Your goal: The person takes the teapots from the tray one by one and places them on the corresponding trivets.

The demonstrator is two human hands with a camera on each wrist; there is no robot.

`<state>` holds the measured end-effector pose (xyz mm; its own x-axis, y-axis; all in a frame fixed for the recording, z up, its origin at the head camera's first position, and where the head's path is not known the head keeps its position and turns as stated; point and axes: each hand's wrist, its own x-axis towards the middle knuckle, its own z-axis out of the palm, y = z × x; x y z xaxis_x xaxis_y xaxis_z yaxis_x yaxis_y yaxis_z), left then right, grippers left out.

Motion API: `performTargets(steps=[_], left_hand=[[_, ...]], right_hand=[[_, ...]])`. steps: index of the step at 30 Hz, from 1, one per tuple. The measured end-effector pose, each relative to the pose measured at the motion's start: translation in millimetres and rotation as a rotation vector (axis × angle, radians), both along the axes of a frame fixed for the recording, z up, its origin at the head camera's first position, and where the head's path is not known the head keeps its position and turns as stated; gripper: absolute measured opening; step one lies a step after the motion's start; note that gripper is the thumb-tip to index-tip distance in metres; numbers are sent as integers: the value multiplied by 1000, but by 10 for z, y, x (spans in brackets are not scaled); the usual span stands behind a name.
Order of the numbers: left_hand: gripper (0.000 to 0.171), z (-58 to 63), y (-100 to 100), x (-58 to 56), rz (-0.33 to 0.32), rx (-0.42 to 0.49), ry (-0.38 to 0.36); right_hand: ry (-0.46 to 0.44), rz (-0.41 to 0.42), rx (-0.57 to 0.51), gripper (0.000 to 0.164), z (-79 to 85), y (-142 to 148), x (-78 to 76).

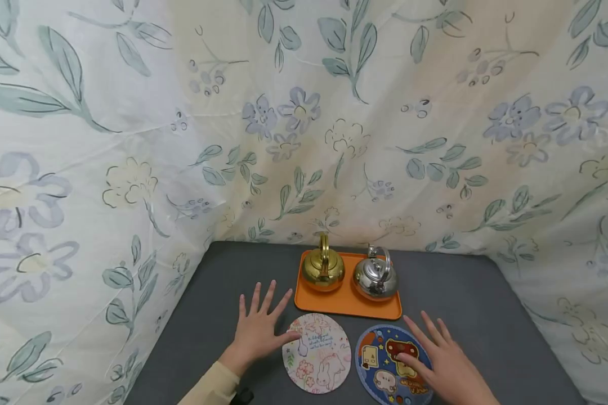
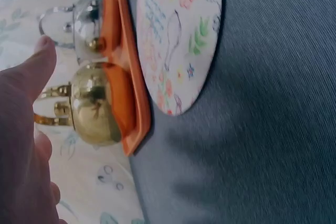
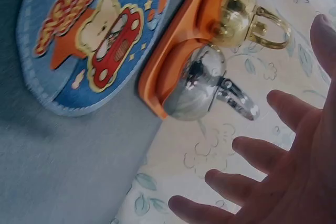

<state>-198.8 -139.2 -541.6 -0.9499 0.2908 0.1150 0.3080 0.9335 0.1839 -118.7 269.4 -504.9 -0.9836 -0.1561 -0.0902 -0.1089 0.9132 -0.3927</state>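
Note:
My left hand (image 1: 255, 333) is spread with straight fingers, its thumb over the left edge of a round pink-and-white mat (image 1: 316, 353) with a rabbit drawing. Fingers apart, my right hand (image 1: 443, 360) hovers over the right part of a round blue mat (image 1: 380, 354) with cartoon figures. Neither hand holds anything. Behind the mats, an orange tray (image 1: 348, 306) carries a gold kettle (image 1: 323, 270) on its left and a silver kettle (image 1: 376, 277) on its right. Both kettles stand upright with raised handles. In the left wrist view, the left hand (image 2: 23, 129) appears above the table.
The dark grey table (image 1: 253, 264) extends around the tray and mats. A floral cloth (image 1: 304, 140) hangs behind the table and along both sides. Something small and black (image 1: 242, 396) shows by the left wrist.

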Motion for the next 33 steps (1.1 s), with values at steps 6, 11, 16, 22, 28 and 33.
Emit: performTargets(steps=[6,11,16,22,28,33], left_hand=[[99,-7,70,-77,10,-2,-36],[96,-27,88,-147,32,63,-66],[96,-91,130,-244,37,190,-54],[95,-204,189,-367,78,238,-48],[91,-298,217,-447,98,296,-93],[92,-369,223,-516,129,312,-181]], right_hand=[[-52,-7,-73,93,69,-117,-98],[-19,-1,-85,96,123,-185,-126],[97,19,-77,90,175,-256,-141],[172,25,-88,86,193,-376,-225],[118,2,-153,93,255,-479,-339],[123,11,-161,91,264,-574,-390]])
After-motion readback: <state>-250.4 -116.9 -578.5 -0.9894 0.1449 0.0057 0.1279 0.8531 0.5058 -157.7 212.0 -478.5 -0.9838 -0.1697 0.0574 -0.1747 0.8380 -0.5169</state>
